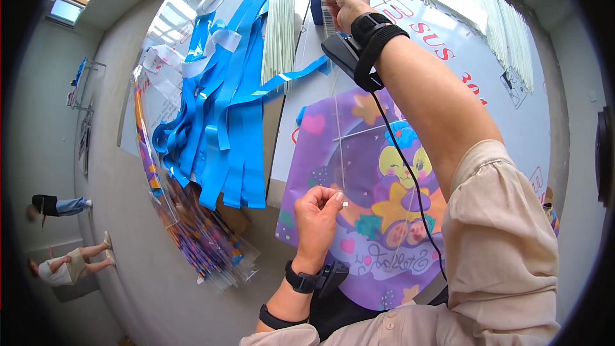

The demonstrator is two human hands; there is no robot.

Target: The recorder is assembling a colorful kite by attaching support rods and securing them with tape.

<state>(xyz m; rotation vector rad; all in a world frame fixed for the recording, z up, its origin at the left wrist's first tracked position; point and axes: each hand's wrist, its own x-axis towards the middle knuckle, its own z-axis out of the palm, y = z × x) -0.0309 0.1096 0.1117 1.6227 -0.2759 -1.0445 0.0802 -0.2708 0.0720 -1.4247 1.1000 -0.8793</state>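
Note:
My right hand (350, 9) reaches to a blue tape dispenser (316, 1) at the far edge of the view, its fingers pinched on a strip of clear tape (328, 24). Near the middle, my left hand (315, 221) is closed in a pinch, and a small white piece (345, 204) sticks out between thumb and finger. Beneath and beside it spreads a purple printed sheet (307, 173) with a cartoon animal and stars, its print reversed. Thin white rods (369, 131) lie across this sheet, which looks like a kite.
Blue ribbon strips (240, 128) drape over the table's left side, one reaching toward the dispenser. Bundles of pale thin rods (278, 25) lie beside them and at the far right (506, 32). Plastic-wrapped printed pieces (205, 237) hang at the left. A black cable (410, 170) runs from my right wrist.

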